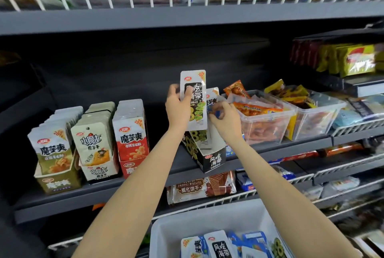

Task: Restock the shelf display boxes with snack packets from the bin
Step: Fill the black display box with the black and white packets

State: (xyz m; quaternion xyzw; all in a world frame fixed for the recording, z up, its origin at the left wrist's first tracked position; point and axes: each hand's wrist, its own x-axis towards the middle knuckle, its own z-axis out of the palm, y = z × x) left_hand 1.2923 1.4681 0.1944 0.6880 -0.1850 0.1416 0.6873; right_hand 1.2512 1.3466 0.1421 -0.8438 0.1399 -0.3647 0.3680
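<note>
My left hand (178, 110) holds a snack packet (194, 99) up in the air, just above the black box (209, 153) that sits at the front edge of the shelf (158, 170). My thumb is on the front of the packet and my other fingers (173, 89) curl round the back, so I pinch it near the middle of its left side.

My right hand (223, 116) is just beside it, a bit lower. Its fingers are bent and seem to pinch another packet with blue on it (212, 99), but they are blurry, so I am not sure.

The packet looks thin, flat and light. I think it is a bit bendy and its skin is shiny, so it could slip. It is best to hold it by the flat sides, thumb in front and fingers behind, not by the thin top strip. Then it stays straight and can slide down into the black box, which already has some packets standing in it.

More packets lie in the white bin (166, 235) down below, near me.
</note>
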